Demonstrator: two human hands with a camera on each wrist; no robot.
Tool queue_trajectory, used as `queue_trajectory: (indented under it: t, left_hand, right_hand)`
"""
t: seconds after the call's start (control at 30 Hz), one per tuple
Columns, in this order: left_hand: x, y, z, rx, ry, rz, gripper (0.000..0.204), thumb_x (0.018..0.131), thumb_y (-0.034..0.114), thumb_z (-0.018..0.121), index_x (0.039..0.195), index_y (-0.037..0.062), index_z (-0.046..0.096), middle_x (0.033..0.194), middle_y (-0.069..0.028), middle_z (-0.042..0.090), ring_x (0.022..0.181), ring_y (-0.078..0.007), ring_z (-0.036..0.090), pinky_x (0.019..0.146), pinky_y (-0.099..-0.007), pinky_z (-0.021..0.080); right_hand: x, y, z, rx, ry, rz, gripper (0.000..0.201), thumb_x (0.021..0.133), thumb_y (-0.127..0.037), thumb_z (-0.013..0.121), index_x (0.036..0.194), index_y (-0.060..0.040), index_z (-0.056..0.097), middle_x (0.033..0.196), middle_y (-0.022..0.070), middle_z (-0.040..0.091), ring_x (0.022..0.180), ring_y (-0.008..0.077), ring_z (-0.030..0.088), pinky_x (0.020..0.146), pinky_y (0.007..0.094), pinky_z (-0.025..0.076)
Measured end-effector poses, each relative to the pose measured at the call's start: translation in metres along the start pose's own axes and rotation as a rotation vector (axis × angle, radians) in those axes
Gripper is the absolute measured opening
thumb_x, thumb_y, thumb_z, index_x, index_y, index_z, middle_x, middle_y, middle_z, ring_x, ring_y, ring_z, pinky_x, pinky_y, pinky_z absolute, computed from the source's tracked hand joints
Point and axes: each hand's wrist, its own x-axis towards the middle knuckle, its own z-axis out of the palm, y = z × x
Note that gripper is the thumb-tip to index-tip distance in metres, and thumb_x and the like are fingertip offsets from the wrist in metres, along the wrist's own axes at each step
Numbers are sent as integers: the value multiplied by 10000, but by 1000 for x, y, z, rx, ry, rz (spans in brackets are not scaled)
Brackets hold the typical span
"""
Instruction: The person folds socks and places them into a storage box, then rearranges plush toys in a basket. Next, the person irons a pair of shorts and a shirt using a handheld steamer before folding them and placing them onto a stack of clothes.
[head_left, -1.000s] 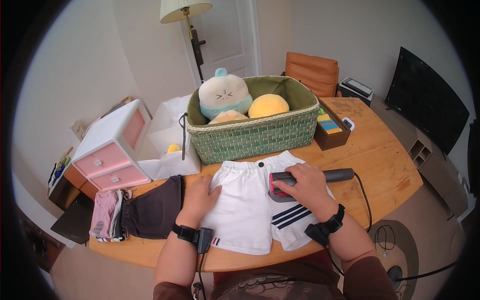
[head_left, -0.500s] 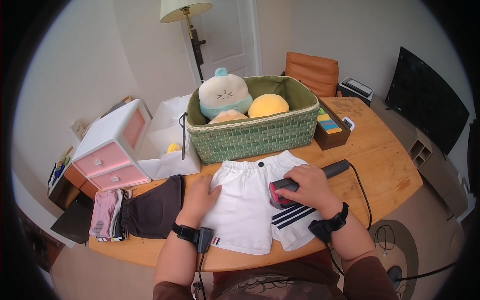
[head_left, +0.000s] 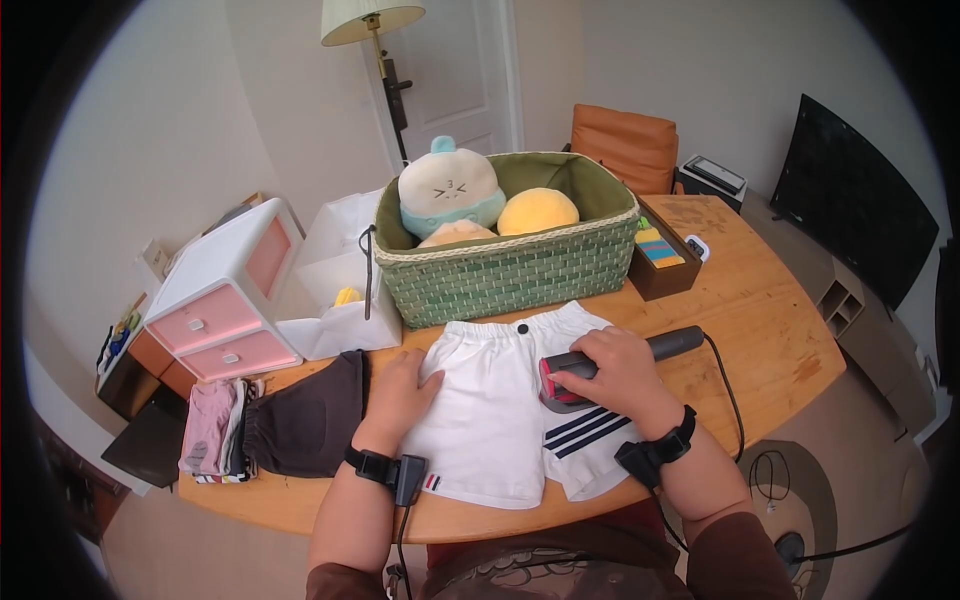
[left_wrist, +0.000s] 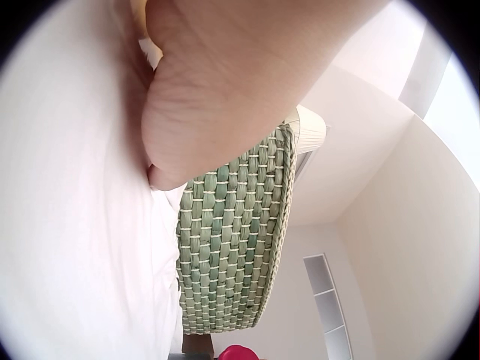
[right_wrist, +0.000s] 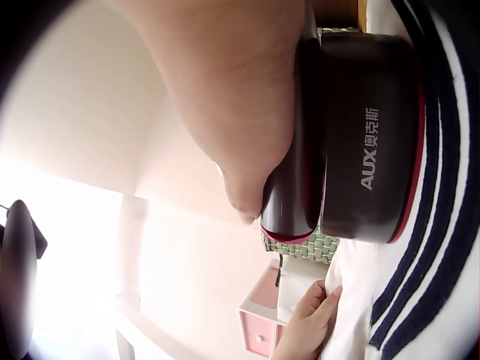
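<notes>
White shorts (head_left: 480, 425) with dark stripes on one leg lie spread on the wooden table. My right hand (head_left: 618, 372) grips a dark handheld steam iron (head_left: 675, 343) marked AUX, its soleplate down on the striped leg just above the stripes. The right wrist view shows the iron's body (right_wrist: 367, 142) with a red rim along the fabric. At the waist-side edge of the other leg, my left hand (head_left: 400, 392) rests on the cloth with its fingers extended. Close beside it, dark trousers (head_left: 310, 425) lie folded on a stack of clothes (head_left: 212, 430).
Behind the shorts stands a green woven basket (head_left: 510, 280) with plush toys. A white and pink drawer unit (head_left: 225, 300) and a white box (head_left: 355, 325) are at left. A brown box (head_left: 665, 280) sits at back right. The iron's cord (head_left: 728, 385) runs off the right edge.
My right hand slid the iron toward the front with its handle swinging back, then moved it slightly away again, the handle turning back out to the right. The left hand stays in place.
</notes>
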Motion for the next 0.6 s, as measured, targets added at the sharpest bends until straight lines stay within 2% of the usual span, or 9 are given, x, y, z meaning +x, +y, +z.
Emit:
queue_trajectory:
  t: [0.1, 0.33, 0.5, 0.6]
  left_hand:
    - [0, 3, -2, -32, -5, -12, 313, 861, 241, 678, 999, -28, 597, 891, -207, 592, 869, -392, 581, 774, -456, 467]
    - [0, 2, -1, -35, -16, -12, 318, 861, 239, 677, 1003, -33, 593, 897, -214, 593, 866, -394, 579, 772, -456, 466]
    - [-1, 4, -2, -41, -7, -18, 311, 860, 236, 677, 993, -32, 594, 887, -210, 590, 860, -388, 579, 764, -454, 465]
    - [-1, 2, -1, -45, 5, -2, 307, 858, 235, 679, 986, -31, 595, 880, -206, 590, 855, -385, 581, 760, -454, 465]
  right_hand:
    - [-1, 3, 0, 17, -12, -22, 415, 728, -463, 783, 774, -67, 666, 706, 63, 616, 690, 251, 621, 649, 367, 491]
    - [-1, 1, 6, -12, 30, -19, 432, 737, -483, 771, 780, -66, 669, 706, 69, 614, 698, 257, 621, 650, 366, 492]
    - [-2, 1, 13, -102, 108, 65, 444, 767, -487, 744, 789, -49, 669, 721, 90, 623, 715, 277, 620, 667, 370, 498]
    - [-2, 1, 10, -90, 52, 83, 469, 740, -507, 759, 784, -48, 669, 721, 92, 627, 716, 284, 620, 669, 372, 499]
